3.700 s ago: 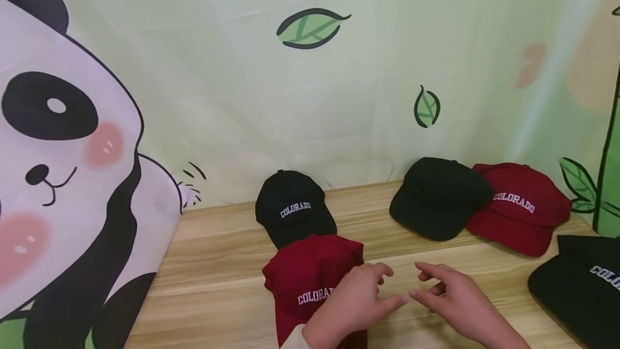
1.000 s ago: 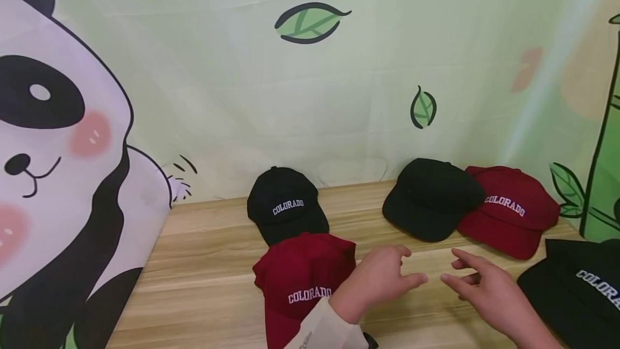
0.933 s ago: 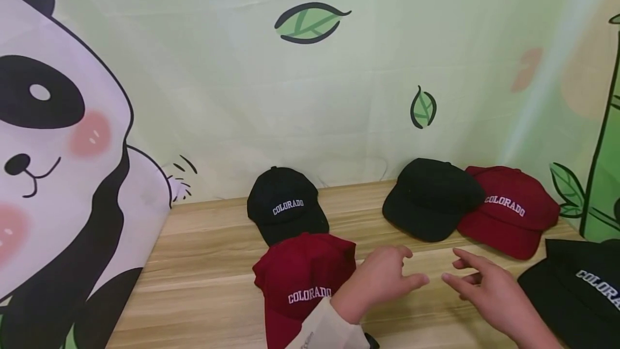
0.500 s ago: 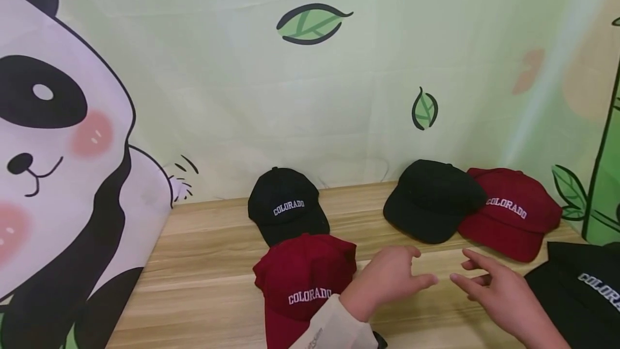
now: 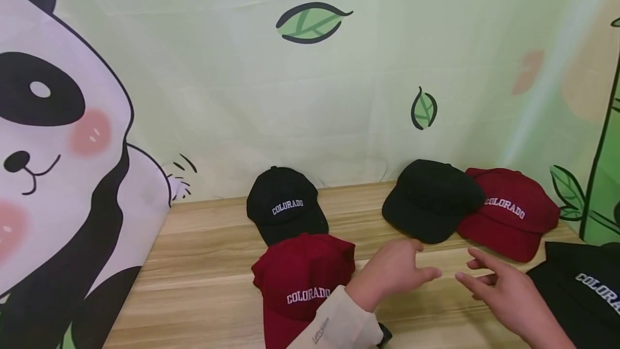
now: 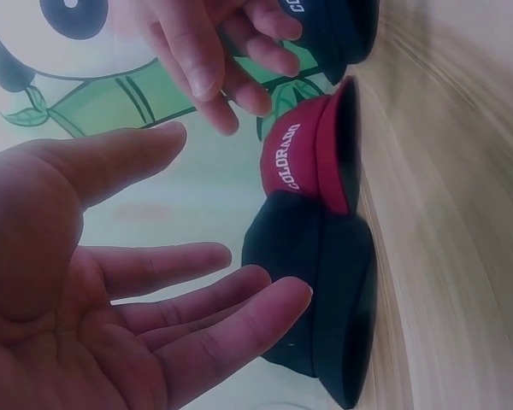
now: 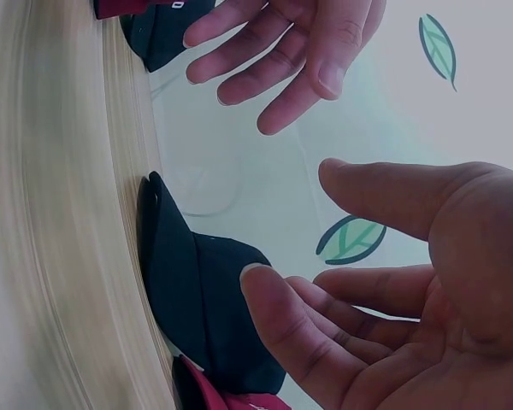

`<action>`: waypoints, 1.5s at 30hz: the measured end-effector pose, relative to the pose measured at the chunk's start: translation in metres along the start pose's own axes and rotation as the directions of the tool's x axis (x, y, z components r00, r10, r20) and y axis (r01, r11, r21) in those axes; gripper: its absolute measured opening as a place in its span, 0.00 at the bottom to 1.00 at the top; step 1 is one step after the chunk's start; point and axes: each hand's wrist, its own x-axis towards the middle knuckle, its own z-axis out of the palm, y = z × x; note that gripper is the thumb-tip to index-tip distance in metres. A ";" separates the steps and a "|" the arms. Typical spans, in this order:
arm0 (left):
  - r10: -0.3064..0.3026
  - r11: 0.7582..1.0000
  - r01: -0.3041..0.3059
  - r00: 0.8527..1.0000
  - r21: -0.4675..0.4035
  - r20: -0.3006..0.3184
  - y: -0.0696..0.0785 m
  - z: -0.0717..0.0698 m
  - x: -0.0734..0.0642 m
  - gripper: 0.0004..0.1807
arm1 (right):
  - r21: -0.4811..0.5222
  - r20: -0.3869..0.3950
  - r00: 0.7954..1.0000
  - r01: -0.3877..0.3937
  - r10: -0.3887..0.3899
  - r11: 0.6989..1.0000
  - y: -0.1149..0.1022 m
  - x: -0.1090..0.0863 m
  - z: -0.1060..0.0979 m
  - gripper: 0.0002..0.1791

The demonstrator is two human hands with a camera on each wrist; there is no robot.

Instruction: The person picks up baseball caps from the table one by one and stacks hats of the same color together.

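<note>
In the head view my left hand (image 5: 392,271) hovers over the wooden tabletop, just right of a red COLORADO cap (image 5: 305,263). My right hand (image 5: 506,292) faces it across a small gap, left of a black COLORADO cap (image 5: 571,290). Neither hand holds anything; their fingers are apart and gently bent, thumbs pointing inward. In the left wrist view the left palm (image 6: 94,299) lies in front of a plain black cap (image 6: 282,265). The right wrist view has the right hand (image 7: 393,316) overlapping that same black cap (image 7: 218,299).
Behind the front red cap sits another black COLORADO cap (image 5: 286,193). At the back right, the plain black cap (image 5: 426,198) overlaps a second red cap (image 5: 528,193). A panda-and-leaf printed cloth (image 5: 339,106) hangs behind the wooden tabletop (image 5: 208,263).
Both hands have drifted right, the left one from over the front red cap to beside it. The gap between them is slightly wider. The view has shifted a little; the caps stay put.
</note>
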 end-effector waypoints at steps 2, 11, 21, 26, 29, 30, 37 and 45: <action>0.004 1.000 -0.004 1.000 0.008 0.005 0.001 0.000 0.002 0.28 | -0.002 0.003 1.000 -0.007 0.007 1.000 0.001 0.000 -0.001 0.49; 0.005 1.000 -0.005 1.000 -0.002 0.004 0.006 0.002 0.012 0.29 | -0.011 0.010 0.999 -0.048 0.048 0.999 0.004 0.001 -0.004 0.52; 0.014 1.000 -0.014 1.000 0.005 -0.003 0.011 0.000 0.022 0.29 | -0.012 -0.002 0.998 -0.055 0.055 0.998 0.004 0.000 -0.005 0.52; -0.002 1.000 0.002 1.000 -0.004 0.001 0.013 0.000 0.025 0.29 | -0.015 0.001 0.998 -0.065 0.065 0.998 0.006 0.001 -0.007 0.53; -0.005 1.000 0.005 1.000 -0.001 0.003 0.014 0.001 0.027 0.29 | -0.012 0.004 0.998 -0.066 0.066 0.998 0.006 0.001 -0.007 0.53; -0.004 1.000 0.004 1.000 0.000 0.003 0.015 0.001 0.027 0.29 | -0.011 0.004 0.998 -0.066 0.066 0.998 0.006 0.001 -0.007 0.53; 0.003 1.000 -0.003 1.000 0.006 0.010 0.018 0.005 0.033 0.29 | -0.003 -0.005 0.998 -0.058 0.058 0.998 0.008 0.003 -0.009 0.52; -0.020 1.000 0.020 1.000 0.017 0.024 0.023 0.009 0.040 0.30 | -0.010 -0.017 0.999 -0.052 0.052 0.999 0.010 0.005 -0.013 0.52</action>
